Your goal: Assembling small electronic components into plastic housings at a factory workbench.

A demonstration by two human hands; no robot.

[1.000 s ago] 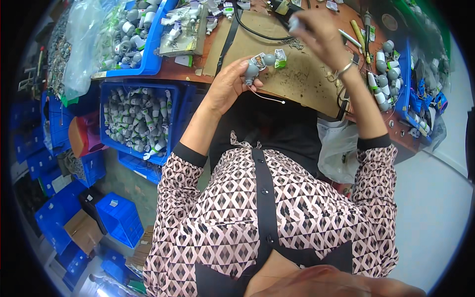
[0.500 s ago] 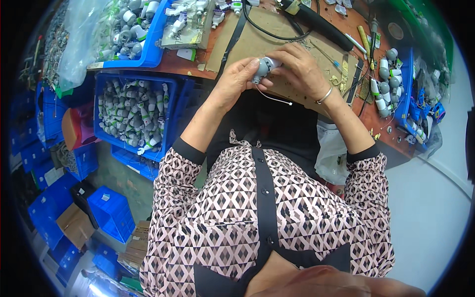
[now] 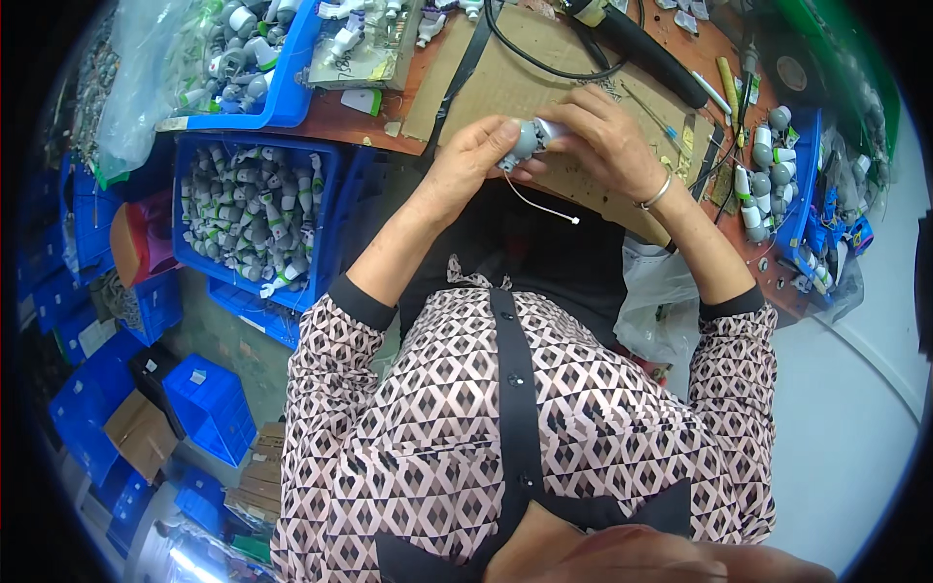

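A small plastic part [image 3: 525, 143] with a rounded grey body and a white end is between my two hands, above the near edge of the work surface. My left hand [image 3: 473, 160] pinches the grey body between thumb and fingers. The fingers of my right hand [image 3: 610, 144] are closed around the white end, hiding much of it. From the part's underside a thin white cable [image 3: 540, 208] hangs down, ending in a small white connector. Exactly how the grey and white pieces join is hidden by my fingers.
Cardboard [image 3: 486, 92] covers the bench, with a black-handled tool [image 3: 656, 68] and its cable across it. Similar grey-and-white parts fill a blue crate [image 3: 326, 219] at left and a blue tray [image 3: 298, 92] above it. More parts [image 3: 761, 185] lie at right beside another blue bin [image 3: 805, 175].
My hands have drawn slightly apart, and more of the part shows between them. My right hand has shifted a little to the right, and the hanging cable swings lower.
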